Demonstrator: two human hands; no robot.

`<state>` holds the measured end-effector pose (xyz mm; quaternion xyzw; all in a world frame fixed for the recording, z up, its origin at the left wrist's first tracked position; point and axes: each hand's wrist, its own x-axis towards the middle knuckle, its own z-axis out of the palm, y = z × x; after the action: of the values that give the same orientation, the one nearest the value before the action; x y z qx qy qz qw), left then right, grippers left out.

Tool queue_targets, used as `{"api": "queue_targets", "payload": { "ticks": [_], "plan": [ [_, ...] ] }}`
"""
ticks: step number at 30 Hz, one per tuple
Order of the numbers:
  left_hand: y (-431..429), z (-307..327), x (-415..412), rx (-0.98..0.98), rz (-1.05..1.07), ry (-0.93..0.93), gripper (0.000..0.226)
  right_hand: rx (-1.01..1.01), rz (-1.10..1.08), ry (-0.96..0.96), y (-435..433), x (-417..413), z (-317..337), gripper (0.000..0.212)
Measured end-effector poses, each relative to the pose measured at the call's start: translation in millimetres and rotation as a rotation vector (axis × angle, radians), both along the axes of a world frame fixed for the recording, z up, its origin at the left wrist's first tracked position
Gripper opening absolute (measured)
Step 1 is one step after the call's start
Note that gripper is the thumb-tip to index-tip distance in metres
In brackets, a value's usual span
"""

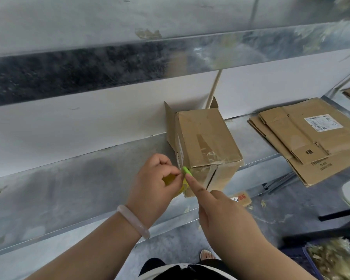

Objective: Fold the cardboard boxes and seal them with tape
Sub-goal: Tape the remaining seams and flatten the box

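1. On the metal shelf [69, 188], head view: the cardboard box [206, 138] lies on its side, far flaps open, near end taped.
2. At the box's near left corner, the left hand [156, 182] pinches a yellow-green tool [185, 170].
3. The right hand [220, 211] holds nothing; its straight index finger touches the box beside the tool.
4. Right of the box, apart: stacked flat cartons [311, 142].

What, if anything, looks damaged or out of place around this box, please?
The old tape on the box is crumpled near its front edge. The flattened cardboard stack lies askew, overhanging the shelf. A printed cardboard scrap lies on the floor.
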<state>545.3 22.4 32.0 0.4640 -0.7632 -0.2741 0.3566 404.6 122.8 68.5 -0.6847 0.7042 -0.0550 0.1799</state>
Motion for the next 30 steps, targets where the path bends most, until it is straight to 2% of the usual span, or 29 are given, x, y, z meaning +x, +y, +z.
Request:
{"api": "queue_targets", "payload": {
  "ticks": [4,10,13,19,23,25,30],
  "plan": [
    [-8.3,0.8,2.2,-0.009,0.082,-0.009,0.005,0.001,-0.008,0.000,-1.4,-1.0,-3.2,0.075],
    [-1.7,2.2,4.1,-0.057,-0.007,-0.019,0.004,-0.012,0.004,-0.016,-3.4,-0.7,-8.3,0.081],
    [-6.7,3.0,8.5,-0.081,0.030,-0.021,0.010,-0.079,0.006,-0.028,-3.0,-3.8,-12.8,0.083],
    [6.2,2.9,2.1,-0.129,0.004,-0.048,0.010,-0.019,-0.019,0.008,-13.3,-8.3,-20.3,0.074],
    [-7.5,1.5,13.8,-0.152,0.091,-0.054,0.011,-0.023,0.001,-0.068,-13.1,-16.8,-26.1,0.071],
    [-20.7,-2.7,24.5,-0.188,0.129,-0.110,0.006,-0.115,0.095,-0.120,-7.2,-17.7,-27.1,0.069],
    [-49.9,-26.9,48.6,-0.218,0.171,-0.299,0.006,-0.633,0.162,-0.330,-1.5,-49.8,-26.4,0.057]
  ]
}}
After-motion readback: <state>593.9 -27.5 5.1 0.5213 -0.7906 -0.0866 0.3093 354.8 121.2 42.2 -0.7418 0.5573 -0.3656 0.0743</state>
